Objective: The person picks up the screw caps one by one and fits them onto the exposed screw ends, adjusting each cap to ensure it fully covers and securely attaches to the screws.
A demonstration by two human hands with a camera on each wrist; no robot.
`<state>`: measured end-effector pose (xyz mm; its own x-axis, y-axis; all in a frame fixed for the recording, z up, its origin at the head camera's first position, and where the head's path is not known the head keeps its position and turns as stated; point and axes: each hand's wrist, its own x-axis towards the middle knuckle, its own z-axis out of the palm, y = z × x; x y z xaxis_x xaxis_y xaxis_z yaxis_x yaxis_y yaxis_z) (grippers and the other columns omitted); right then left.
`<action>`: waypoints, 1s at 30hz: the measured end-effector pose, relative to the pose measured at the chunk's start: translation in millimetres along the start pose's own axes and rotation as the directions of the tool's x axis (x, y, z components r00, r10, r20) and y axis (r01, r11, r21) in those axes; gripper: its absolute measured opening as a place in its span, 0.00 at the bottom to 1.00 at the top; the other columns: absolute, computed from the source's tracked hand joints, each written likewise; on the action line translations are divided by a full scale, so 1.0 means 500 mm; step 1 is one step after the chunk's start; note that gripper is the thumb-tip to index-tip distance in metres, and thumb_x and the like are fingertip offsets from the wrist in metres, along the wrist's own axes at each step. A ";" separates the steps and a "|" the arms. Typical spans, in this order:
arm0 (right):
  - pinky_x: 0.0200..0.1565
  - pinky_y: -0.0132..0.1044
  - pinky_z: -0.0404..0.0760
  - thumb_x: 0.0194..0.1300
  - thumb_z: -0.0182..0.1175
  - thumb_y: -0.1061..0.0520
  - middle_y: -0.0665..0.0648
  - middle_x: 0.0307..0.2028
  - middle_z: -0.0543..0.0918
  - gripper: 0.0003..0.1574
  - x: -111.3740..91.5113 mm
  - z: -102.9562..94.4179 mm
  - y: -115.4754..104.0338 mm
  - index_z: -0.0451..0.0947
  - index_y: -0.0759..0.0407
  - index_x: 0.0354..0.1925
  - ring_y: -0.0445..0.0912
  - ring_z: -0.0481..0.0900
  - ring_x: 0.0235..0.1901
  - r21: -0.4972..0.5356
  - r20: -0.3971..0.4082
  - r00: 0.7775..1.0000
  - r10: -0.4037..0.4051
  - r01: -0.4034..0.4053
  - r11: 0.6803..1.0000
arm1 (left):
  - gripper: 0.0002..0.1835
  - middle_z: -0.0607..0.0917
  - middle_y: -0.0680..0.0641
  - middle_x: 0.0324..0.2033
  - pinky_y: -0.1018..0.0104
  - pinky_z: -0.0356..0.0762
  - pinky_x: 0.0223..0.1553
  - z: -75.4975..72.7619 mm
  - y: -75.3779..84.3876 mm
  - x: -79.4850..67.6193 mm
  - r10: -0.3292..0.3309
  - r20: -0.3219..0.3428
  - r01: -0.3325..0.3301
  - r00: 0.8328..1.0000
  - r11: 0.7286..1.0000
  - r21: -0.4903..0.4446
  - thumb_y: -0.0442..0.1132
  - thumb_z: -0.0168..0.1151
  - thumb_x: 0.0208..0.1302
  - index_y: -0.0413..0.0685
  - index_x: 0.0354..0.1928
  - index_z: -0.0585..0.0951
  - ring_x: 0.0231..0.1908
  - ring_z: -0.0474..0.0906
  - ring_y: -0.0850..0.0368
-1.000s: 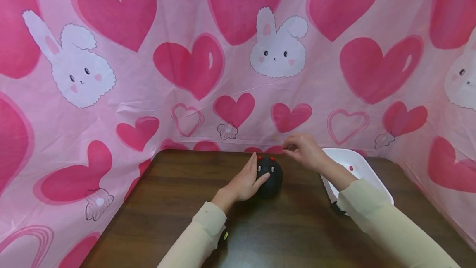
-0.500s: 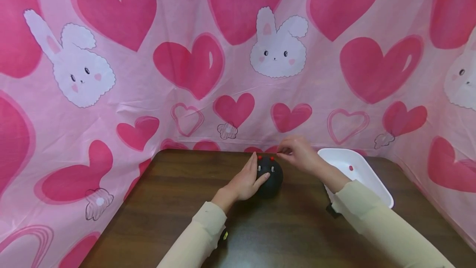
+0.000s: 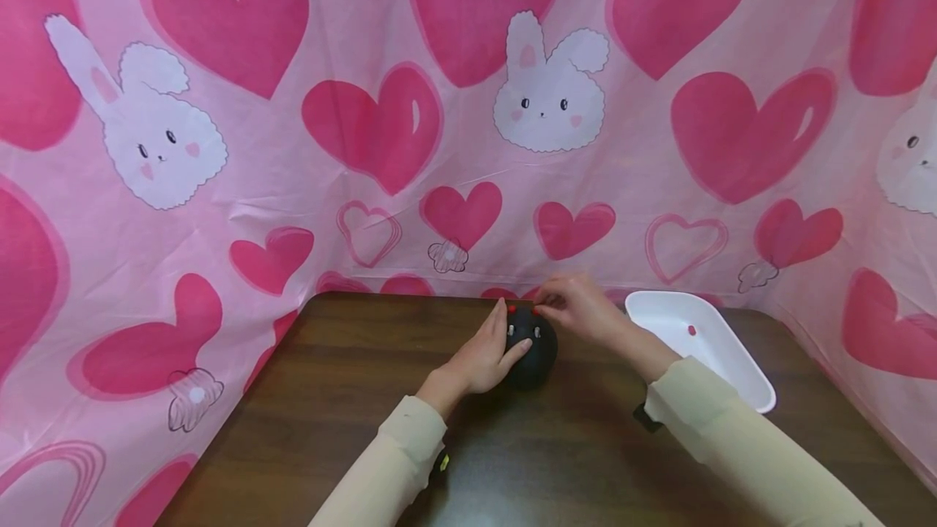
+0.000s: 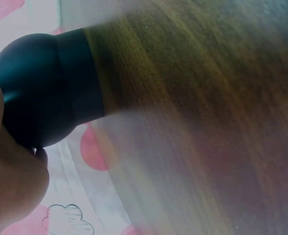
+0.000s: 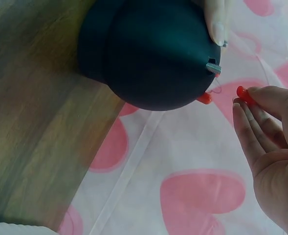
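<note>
A black ball-shaped piece (image 3: 540,366) on a cylindrical base stands on the table. Short metal screws (image 5: 213,68) and red pegs (image 5: 205,98) stick out of its rounded top. My left hand (image 3: 477,361) lies against its left side, fingers straight and thumb across the front. In the left wrist view, part of that hand touches the dark dome (image 4: 41,93). Thumb and fingertips of my right hand (image 3: 581,309) pinch a small red peg (image 5: 243,94). In the right wrist view this peg is apart from the dome, with a small gap between.
To the right is a white tray (image 3: 721,364) with one small red piece (image 3: 691,330) in it. The brown wooden table (image 3: 351,381) ends at a pink heart-and-rabbit cloth (image 3: 468,145) behind. A dark object (image 3: 647,417) shows beside my right sleeve.
My right hand has moved left from near the tray to the top of the black ball-shaped piece. The left hand stays where it was.
</note>
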<state>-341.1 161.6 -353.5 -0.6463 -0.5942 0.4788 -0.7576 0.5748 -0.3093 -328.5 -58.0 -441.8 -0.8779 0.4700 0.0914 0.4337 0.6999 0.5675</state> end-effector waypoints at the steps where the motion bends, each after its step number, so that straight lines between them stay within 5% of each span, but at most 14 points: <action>1: 0.43 0.43 0.89 0.58 0.75 0.66 0.54 0.35 0.88 0.10 0.000 0.002 0.000 0.88 0.62 0.40 0.47 0.88 0.36 0.000 0.002 1.000 -0.002 0.002 1.000 | 0.52 0.41 0.45 0.82 0.50 0.53 0.77 0.001 -0.001 0.000 0.001 0.000 -0.001 1.000 1.000 -0.001 0.70 0.42 0.74 0.44 0.82 0.36 0.80 0.44 0.48; 12: 0.44 0.42 0.89 0.59 0.74 0.65 0.56 0.37 0.87 0.09 0.004 0.020 -0.011 0.88 0.62 0.40 0.47 0.87 0.37 0.026 0.024 1.000 0.009 -0.010 1.000 | 0.52 0.41 0.45 0.82 0.51 0.54 0.76 0.000 -0.001 0.000 0.000 0.000 0.000 1.000 1.000 0.003 0.70 0.42 0.74 0.43 0.82 0.37 0.80 0.46 0.49; 23: 0.42 0.40 0.89 0.56 0.75 0.67 0.56 0.34 0.88 0.08 0.015 0.047 -0.020 0.88 0.63 0.37 0.46 0.86 0.34 0.034 -0.012 0.994 -0.112 0.112 0.993 | 0.50 0.40 0.45 0.82 0.54 0.53 0.77 0.002 -0.004 0.004 0.014 -0.014 -0.014 1.000 1.000 0.028 0.68 0.43 0.76 0.44 0.82 0.36 0.80 0.45 0.50; 30: 0.42 0.37 0.88 0.57 0.75 0.67 0.56 0.35 0.86 0.11 0.015 0.053 -0.023 0.87 0.63 0.40 0.44 0.87 0.35 0.101 0.024 0.995 -0.093 0.090 0.991 | 0.49 0.42 0.39 0.81 0.51 0.53 0.77 0.004 -0.006 0.002 0.063 -0.040 -0.062 0.997 0.997 0.034 0.64 0.44 0.78 0.38 0.81 0.38 0.80 0.45 0.46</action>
<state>-339.5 135.4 -368.2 -0.5750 -0.6583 0.4858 -0.8181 0.4591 -0.3462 -330.2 -58.5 -444.7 -0.8561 0.4914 0.1601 0.4941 0.6873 0.5325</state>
